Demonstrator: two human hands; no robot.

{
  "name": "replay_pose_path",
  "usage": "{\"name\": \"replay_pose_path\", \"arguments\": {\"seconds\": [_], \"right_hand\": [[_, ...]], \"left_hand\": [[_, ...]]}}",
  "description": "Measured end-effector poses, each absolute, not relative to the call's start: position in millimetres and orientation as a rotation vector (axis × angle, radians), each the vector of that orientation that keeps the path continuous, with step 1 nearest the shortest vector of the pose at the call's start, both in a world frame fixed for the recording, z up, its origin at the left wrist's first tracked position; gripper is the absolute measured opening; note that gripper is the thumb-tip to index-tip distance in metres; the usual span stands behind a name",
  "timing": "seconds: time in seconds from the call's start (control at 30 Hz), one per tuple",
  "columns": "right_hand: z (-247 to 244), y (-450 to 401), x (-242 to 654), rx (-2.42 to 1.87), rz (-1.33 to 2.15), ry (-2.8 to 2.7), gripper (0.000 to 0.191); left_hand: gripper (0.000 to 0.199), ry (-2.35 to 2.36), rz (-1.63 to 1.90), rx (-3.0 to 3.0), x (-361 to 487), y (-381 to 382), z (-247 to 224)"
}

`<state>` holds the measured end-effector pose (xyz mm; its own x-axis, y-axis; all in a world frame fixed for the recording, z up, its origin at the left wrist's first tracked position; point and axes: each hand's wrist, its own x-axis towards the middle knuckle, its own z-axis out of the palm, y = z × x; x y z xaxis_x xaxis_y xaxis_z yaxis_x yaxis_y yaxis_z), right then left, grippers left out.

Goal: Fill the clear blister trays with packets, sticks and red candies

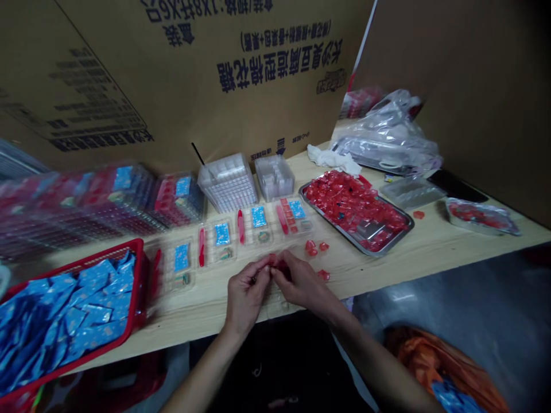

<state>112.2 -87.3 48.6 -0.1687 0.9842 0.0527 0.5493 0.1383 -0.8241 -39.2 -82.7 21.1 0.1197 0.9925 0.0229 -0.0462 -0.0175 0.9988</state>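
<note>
At the front edge of the table my left hand (247,289) and my right hand (300,279) meet, fingertips pinched together. Between them is a small red plastic-wrapped piece (272,260), mostly hidden by the fingers. Under the hands part of a clear plastic tray (273,307) shows. Just right of my right hand lie loose red pieces (310,248). Beyond my hands, a filled clear tray (294,217) holds red pieces, a red stick-shaped item and a blue packet (297,209). More trays (221,238) to the left hold a red item, a blue packet and a small greenish piece.
A metal tray (407,225) heaped with red pieces stands at right, with a foil dish (482,217) beyond. At left is a red basket (138,269) of blue packets. Stacked clear trays (230,182) and filled stacks (116,198) line the cardboard wall (181,109).
</note>
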Motion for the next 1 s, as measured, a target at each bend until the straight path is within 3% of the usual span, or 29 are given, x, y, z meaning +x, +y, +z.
{"name": "replay_pose_path", "arguments": {"seconds": [0.1,0.33,0.47,0.7,1.0], "right_hand": [[51,-87,113,-1.478,0.94,-1.798,0.001],[43,-91,106,-1.627,0.68,-1.951,0.015],[35,-92,111,-1.552,0.724,-1.876,0.011],[26,-91,125,-1.727,0.897,-1.733,0.027],[16,-87,121,-1.737,0.839,-1.714,0.026]], "left_hand": [[0.032,1.08,1.14,1.285,-39,-86,21],[0.029,1.142,1.098,1.296,-39,-89,18],[0.031,1.101,1.076,1.284,-49,-84,18],[0.02,1.026,1.106,1.967,-59,-70,9],[0.026,0.777,0.98,2.302,-45,-73,0]]}}
